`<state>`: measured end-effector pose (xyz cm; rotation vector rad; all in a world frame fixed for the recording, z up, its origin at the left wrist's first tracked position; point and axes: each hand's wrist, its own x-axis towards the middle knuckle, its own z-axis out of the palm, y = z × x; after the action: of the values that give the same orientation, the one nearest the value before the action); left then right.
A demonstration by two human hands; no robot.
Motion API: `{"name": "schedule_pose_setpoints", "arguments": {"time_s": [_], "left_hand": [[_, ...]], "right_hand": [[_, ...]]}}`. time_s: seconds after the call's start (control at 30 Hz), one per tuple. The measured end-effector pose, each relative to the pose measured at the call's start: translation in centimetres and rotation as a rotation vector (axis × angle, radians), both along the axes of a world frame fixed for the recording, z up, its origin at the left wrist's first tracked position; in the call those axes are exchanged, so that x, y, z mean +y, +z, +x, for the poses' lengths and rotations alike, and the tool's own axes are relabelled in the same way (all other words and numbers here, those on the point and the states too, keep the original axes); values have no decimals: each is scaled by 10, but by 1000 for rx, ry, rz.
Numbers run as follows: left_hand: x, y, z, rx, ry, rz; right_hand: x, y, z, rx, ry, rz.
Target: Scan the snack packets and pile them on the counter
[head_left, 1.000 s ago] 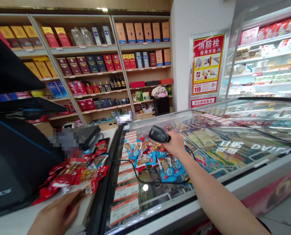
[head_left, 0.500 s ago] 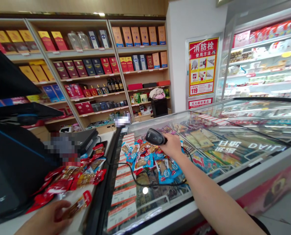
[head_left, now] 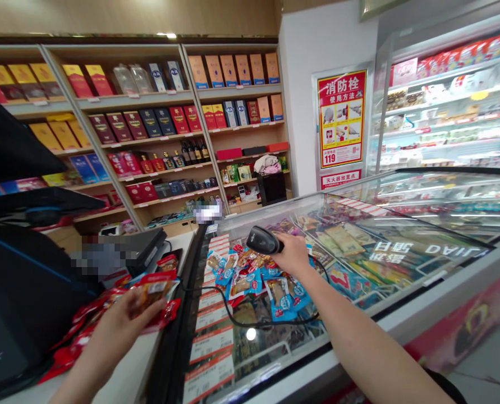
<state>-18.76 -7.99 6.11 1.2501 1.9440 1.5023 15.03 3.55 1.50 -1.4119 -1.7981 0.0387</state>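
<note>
My right hand [head_left: 292,253] is wrapped round the handle of a black handheld scanner [head_left: 263,240], held over the glass-topped freezer. Blue and clear snack packets [head_left: 243,282] lie in a pile on the glass below it, and the scanner's black cable loops around them. On the left, my left hand [head_left: 129,314] pinches a red snack packet [head_left: 157,287] between thumb and fingers, above the white counter. More red packets [head_left: 85,322] are heaped beside and partly under that hand.
A black checkout terminal [head_left: 18,292] stands at the left. The freezer [head_left: 405,331] fills the right side, with price labels [head_left: 210,342] along its left edge. Behind are shelves [head_left: 148,137] of boxes and bottles, and a red fire-hydrant poster [head_left: 341,119].
My left hand has moved up and away from the counter's near part to the red heap, with a packet in its fingers. The scanner and my right hand have barely shifted.
</note>
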Motion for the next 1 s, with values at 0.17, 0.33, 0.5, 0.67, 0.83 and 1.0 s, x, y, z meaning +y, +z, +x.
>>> {"name": "schedule_pose_setpoints", "arguments": {"time_s": [0.17, 0.33, 0.5, 0.67, 0.83, 1.0], "left_hand": [[55, 6, 65, -653, -77, 257], [93, -16, 100, -738, -174, 357], [110, -51, 93, -458, -213, 425], [116, -71, 84, -105, -249, 415], [110, -70, 92, 87, -217, 334], [106, -66, 95, 175, -185, 293]], "right_hand": [[3, -4, 0, 25, -6, 41], [4, -5, -1, 28, -15, 53], [1, -1, -3, 42, 30, 71], [-7, 0, -10, 21, 178, 147], [-12, -4, -19, -1, 291, 205], [-13, -4, -21, -2, 294, 172]]}}
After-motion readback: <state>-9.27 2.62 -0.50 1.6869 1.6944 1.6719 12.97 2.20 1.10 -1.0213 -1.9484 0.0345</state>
